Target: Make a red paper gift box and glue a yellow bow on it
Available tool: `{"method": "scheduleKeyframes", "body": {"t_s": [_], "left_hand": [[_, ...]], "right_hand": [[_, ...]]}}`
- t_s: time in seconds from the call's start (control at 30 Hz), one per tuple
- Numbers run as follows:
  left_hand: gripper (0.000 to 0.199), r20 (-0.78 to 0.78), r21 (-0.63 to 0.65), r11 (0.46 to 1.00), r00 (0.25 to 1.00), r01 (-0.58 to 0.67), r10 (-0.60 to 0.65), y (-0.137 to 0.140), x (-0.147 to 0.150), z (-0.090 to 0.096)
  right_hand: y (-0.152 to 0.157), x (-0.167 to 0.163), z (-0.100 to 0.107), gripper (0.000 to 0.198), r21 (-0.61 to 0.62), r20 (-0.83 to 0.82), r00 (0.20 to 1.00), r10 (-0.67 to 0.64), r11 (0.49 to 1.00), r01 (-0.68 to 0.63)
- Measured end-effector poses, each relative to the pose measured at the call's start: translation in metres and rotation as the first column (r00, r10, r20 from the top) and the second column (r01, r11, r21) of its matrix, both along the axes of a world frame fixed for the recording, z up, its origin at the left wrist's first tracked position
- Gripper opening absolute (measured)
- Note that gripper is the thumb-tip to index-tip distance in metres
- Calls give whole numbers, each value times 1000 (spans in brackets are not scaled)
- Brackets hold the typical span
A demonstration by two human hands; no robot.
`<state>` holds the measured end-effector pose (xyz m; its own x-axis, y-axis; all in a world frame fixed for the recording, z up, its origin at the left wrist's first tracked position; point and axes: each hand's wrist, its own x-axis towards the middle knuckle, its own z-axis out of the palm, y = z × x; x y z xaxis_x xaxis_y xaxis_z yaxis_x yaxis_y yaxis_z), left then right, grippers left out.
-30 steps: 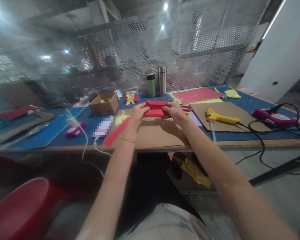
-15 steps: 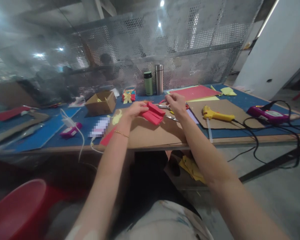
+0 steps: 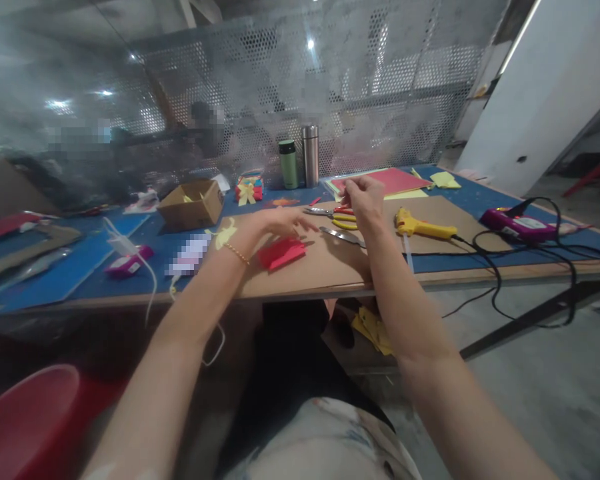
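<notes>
My left hand (image 3: 286, 223) is open, its fingers stretched out just above a folded red paper piece (image 3: 283, 254). That paper lies on a brown cardboard sheet (image 3: 320, 272), and the hand no longer grips it. My right hand (image 3: 364, 199) is raised over the board with its fingers curled together; whatever may be in them is hidden. Between the hands lie scissors with red handles (image 3: 321, 211), a yellow-handled tool (image 3: 345, 223) and a metal blade (image 3: 337, 235). The blade's right end passes under my right wrist.
A yellow glue gun (image 3: 427, 229) rests at right, its black cable trailing to a purple power strip (image 3: 520, 225). Behind stand a green bottle (image 3: 288, 165), a steel flask (image 3: 311, 157) and a cardboard box (image 3: 193, 207). Red paper sheets (image 3: 393, 180) lie at the back right.
My left hand has let go of the folded red paper, which now lies lower and further left on the cardboard. The fingers of that hand have spread; my right hand stays raised and curled.
</notes>
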<state>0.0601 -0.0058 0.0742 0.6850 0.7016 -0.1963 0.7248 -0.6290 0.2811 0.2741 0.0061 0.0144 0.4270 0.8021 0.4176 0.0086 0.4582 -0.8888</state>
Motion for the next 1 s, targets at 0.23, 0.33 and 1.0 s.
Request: {"method": "scheduleKeyframes", "body": {"t_s": [0.23, 0.33, 1.0], "left_hand": [[43, 335, 501, 842, 942, -199, 24, -33, -38, -8], [34, 379, 562, 791, 925, -242, 14, -83, -39, -35], [39, -183, 548, 646, 678, -532, 712, -125, -81, -50]], "right_hand": [[10, 5, -7, 17, 56, 18, 999, -45, 997, 44], [13, 4, -12, 19, 107, 84, 994, -65, 993, 56], [6, -10, -23, 37, 111, 342, 935, -96, 992, 61]]}}
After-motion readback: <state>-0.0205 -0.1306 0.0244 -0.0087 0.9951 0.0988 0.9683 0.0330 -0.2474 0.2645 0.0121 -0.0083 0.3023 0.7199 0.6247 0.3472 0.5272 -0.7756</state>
